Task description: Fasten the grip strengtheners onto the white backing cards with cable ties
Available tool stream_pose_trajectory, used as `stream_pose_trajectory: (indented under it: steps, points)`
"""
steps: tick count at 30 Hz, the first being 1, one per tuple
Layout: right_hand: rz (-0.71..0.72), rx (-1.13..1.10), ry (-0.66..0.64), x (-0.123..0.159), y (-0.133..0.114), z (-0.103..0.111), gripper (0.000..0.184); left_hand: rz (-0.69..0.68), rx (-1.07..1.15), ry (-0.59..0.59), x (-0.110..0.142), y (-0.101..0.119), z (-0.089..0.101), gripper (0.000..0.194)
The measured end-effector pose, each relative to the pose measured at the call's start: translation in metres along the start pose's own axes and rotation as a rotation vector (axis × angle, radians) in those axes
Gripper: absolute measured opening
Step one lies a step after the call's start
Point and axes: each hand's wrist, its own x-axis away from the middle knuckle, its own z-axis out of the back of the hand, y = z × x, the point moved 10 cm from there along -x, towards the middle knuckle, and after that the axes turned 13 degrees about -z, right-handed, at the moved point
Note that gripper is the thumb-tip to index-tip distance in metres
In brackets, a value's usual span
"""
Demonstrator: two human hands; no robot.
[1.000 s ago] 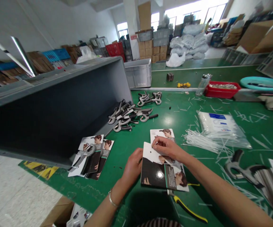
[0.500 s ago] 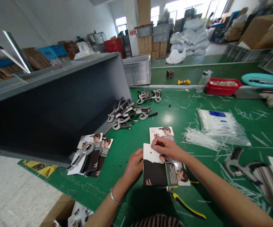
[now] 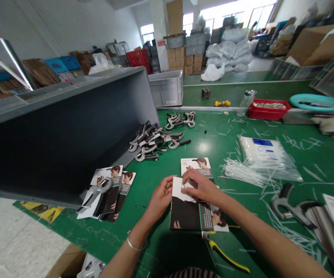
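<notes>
We find a green work surface (image 3: 242, 143) beside a grey bin (image 3: 68, 154). On the surface lie grey-and-black hand tools (image 3: 152, 143), white cable ties (image 3: 242, 172) and yellow-handled pliers (image 3: 221, 251). A printed card (image 3: 185, 216) lies centrally, overlapping a second card (image 3: 195, 166). Our left hand (image 3: 162, 197) and right hand (image 3: 201, 187) meet at its upper part, each grip closed on the card.
</notes>
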Motion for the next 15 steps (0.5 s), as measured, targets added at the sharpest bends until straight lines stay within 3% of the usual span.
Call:
stream_pose_trajectory:
  steps: [5, 9, 11, 13, 15]
  points:
    - [0.117, 0.125, -0.025, 0.006, -0.017, -0.014, 0.008, 0.129, 0.029, 0.083, 0.008, -0.006, 0.012, 0.044]
    - [0.246, 0.28, -0.022, 0.015, -0.04, -0.017, 0.006, 0.105, -0.099, 0.168, 0.002, -0.011, 0.019, 0.037]
    - [0.26, 0.341, 0.025, 0.015, -0.047, -0.004, 0.009, 0.053, -0.085, 0.314, -0.001, -0.011, 0.03, 0.037]
    - [0.203, 0.397, 0.14, 0.013, -0.044, 0.024, 0.012, 0.024, -0.049, 0.442, 0.001, -0.015, 0.039, 0.038]
    - [0.129, 0.43, 0.286, 0.015, -0.034, 0.055, 0.025, 0.053, -0.031, 0.479, 0.006, -0.025, 0.039, 0.038]
